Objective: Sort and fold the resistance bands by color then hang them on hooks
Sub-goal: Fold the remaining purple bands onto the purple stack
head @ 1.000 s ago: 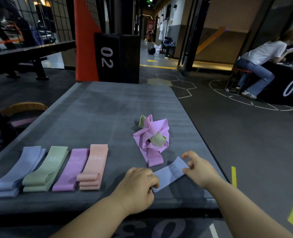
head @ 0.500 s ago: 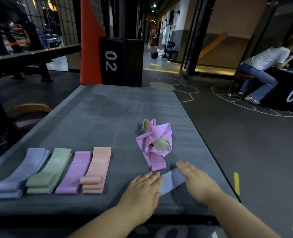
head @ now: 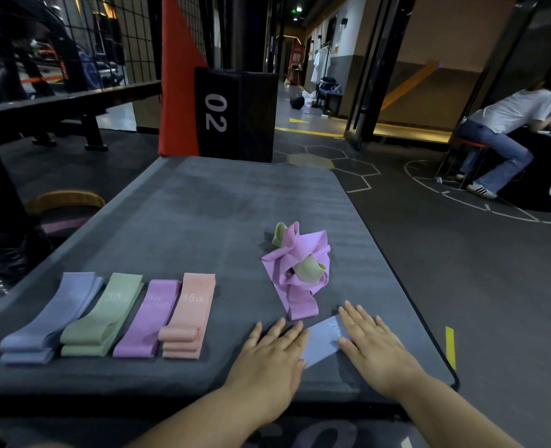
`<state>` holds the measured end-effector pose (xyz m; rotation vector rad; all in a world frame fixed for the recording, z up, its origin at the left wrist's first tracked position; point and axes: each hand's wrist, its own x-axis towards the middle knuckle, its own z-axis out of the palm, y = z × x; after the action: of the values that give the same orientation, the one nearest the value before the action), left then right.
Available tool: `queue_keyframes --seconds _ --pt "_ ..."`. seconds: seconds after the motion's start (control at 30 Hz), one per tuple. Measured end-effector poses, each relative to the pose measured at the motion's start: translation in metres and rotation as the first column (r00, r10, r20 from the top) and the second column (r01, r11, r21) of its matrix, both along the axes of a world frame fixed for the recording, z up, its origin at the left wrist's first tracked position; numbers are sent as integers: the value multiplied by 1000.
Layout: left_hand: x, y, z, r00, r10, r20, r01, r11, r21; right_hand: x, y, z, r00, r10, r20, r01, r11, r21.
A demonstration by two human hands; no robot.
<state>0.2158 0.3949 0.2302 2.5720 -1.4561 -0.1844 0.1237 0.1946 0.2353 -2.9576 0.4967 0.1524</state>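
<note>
Two hands, left hand [head: 269, 357] and right hand [head: 376, 350], lie flat, fingers released and spread, pinning a pale lilac flat elastic resistance band [head: 324, 339] to the grey padded desk [head: 203, 202], likely smoothing it. Beyond the fingertips: tangled pink-and-green band heap [head: 298, 270]. Left: four folded stacks [head: 112, 315].

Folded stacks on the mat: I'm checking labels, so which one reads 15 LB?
The peach stack, rightmost in the row of four, beside the purple stack; the green stack reads 30.
</note>
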Motion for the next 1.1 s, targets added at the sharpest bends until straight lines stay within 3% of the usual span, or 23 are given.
queue_keyframes --seconds 0.47,0.63,0.8,1.1 --pt "1 0 -5 1000 14 12 -15 999 43 2 -4 -7 1000 -17 4 17 1000 10" --pt "4 1 -3 996 44 -71 -50 995 -85 5 -8 -3 995 -71 63 66 995 78" --pt "5 4 -2 992 79 -98 -110 922 -371 9 -10 -3 987 -103 125 97 994 57" --pt "12 -2 11 967 209 -148 -243 930 -274 7 -10 4 928 -218 302 158 965 210"
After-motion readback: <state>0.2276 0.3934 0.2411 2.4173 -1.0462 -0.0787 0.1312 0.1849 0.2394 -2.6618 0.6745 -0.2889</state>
